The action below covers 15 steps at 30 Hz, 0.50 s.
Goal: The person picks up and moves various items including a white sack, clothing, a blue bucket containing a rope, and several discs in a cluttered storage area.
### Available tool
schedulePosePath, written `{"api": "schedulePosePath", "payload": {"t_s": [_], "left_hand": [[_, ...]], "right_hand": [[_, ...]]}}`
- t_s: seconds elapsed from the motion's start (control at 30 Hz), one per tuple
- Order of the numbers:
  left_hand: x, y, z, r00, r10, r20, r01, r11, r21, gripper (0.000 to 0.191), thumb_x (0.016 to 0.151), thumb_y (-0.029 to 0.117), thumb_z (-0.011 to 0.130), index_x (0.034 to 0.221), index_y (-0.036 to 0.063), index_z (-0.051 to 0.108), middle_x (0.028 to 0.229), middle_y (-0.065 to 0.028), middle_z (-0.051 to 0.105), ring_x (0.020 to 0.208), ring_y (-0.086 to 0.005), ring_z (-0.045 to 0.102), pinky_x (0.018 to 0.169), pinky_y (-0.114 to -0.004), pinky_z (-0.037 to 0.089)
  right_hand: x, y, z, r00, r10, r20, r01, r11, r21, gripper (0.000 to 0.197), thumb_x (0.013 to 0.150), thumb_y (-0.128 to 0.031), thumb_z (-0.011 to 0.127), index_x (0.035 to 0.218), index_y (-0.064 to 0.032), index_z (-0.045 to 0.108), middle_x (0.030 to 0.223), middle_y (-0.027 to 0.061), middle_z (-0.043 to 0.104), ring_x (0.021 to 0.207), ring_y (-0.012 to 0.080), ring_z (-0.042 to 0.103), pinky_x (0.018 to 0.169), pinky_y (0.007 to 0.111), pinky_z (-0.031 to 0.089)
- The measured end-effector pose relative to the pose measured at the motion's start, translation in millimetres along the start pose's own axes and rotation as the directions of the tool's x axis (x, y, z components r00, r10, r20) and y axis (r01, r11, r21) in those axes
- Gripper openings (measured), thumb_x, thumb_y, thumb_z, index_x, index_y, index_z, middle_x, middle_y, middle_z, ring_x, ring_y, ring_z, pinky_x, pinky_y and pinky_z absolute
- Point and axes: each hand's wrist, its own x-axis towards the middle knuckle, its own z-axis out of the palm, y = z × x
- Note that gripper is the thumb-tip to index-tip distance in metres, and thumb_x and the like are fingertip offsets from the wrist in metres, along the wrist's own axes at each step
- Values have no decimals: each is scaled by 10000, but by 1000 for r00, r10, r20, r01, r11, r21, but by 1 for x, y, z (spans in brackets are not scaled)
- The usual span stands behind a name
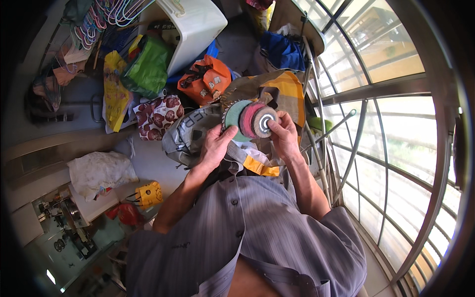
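A stack of discs is held between my two hands. At its back is a toothed circular saw blade with a green face (233,116). In front of that sit a fuzzy dark-red disc or discs (249,118) and a beige flap disc (258,124) with a pale ring at its hub. My left hand (217,146) pinches the green-faced disc by its lower left edge. My right hand (284,133) grips the beige disc, thumb on its hub. Behind and below the discs lie a grey printed bag (191,131) and a brown-and-yellow checked bag (289,91).
An orange bag (206,81), green bag (148,67) and cherry-patterned bag (159,115) lie ahead-left, by a white plastic container (198,28). Metal tubes (315,122) stand at the right, beside a barred window (389,137). A sewing machine (70,215) sits lower left.
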Motion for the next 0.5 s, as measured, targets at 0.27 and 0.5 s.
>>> {"api": "schedulePosePath", "payload": {"t_s": [0.27, 0.5], "left_hand": [[-2, 6, -1, 991, -15, 132, 1, 995, 104, 328, 950, 287, 669, 1107, 0, 667, 960, 15, 679, 871, -54, 554, 806, -242, 466], [-18, -11, -41, 977, -205, 48, 199, 974, 107, 296, 924, 158, 679, 1159, -17, 639, 1049, -34, 683, 934, -98, 603, 862, -282, 483]], "right_hand": [[-1, 9, 11, 955, 264, 137, -288, 936, 201, 404, 863, -96, 733, 1219, -10, 563, 1086, 77, 665, 987, 185, 653, 922, 351, 528], [-6, 34, 20, 968, 226, 108, -233, 971, 56, 439, 829, -121, 778, 1206, -14, 579, 1083, 69, 669, 979, 169, 651, 900, 335, 534]]}}
